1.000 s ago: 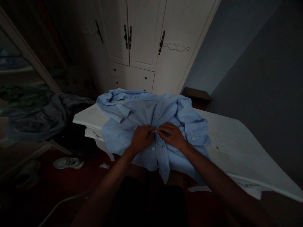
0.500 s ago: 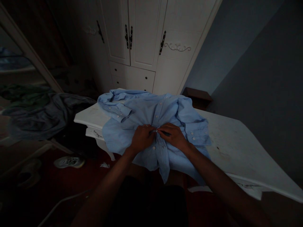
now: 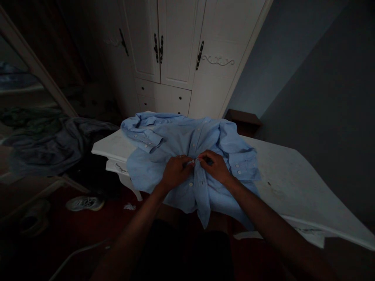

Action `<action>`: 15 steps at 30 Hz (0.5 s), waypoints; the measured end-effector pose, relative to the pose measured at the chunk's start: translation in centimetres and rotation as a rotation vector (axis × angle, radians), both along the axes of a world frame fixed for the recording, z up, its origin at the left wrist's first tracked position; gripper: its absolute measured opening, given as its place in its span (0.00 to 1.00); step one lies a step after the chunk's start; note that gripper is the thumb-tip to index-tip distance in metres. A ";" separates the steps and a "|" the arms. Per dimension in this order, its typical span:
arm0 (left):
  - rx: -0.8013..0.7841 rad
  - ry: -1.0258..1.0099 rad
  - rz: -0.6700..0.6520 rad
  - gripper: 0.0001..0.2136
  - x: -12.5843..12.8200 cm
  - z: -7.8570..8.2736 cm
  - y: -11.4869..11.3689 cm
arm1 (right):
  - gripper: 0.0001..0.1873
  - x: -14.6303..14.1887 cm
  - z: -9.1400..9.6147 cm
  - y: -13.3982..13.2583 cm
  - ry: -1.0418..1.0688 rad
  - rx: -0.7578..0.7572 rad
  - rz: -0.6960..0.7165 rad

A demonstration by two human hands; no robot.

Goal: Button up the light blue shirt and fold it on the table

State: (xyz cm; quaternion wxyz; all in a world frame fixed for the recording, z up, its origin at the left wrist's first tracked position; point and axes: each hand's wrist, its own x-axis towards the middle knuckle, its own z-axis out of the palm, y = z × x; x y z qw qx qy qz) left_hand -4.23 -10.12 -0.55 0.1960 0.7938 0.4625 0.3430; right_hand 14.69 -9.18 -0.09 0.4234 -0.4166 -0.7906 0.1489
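A light blue button-up shirt (image 3: pixel 175 140) lies spread over the near corner of a white table (image 3: pixel 293 187), its hem hanging over the front edge. My left hand (image 3: pixel 175 171) pinches the left side of the shirt's front placket at a white button. Just to the right, my right hand (image 3: pixel 215 168) pinches the other side of the placket, fingertips almost touching the left hand's. Both hands meet at the shirt's middle. The cuffed sleeves lie folded across the shirt on either side.
A white wardrobe (image 3: pixel 181 50) with dark handles stands behind the table. A dark wooden stand (image 3: pixel 243 119) sits by the blue-grey wall. Dark clothes (image 3: pixel 49 144) are heaped at left. A pale shoe (image 3: pixel 84 203) lies on the red floor.
My right hand's fingers have shifted slightly up and inward on the placket. The left hand and the shirt stay almost as they were.
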 end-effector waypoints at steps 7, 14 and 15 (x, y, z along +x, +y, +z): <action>-0.064 -0.399 0.068 0.12 -1.1 0.4 -0.6 | 0.03 1.3 1.1 -0.8 0.216 -0.146 -0.040; -0.065 -0.069 0.121 0.19 -0.7 0.8 0.1 | 0.04 2.1 1.5 -0.3 0.436 -0.428 0.140; -0.054 0.010 0.124 0.20 -0.5 1.1 0.2 | 0.04 2.2 1.6 -0.3 0.458 -0.458 0.148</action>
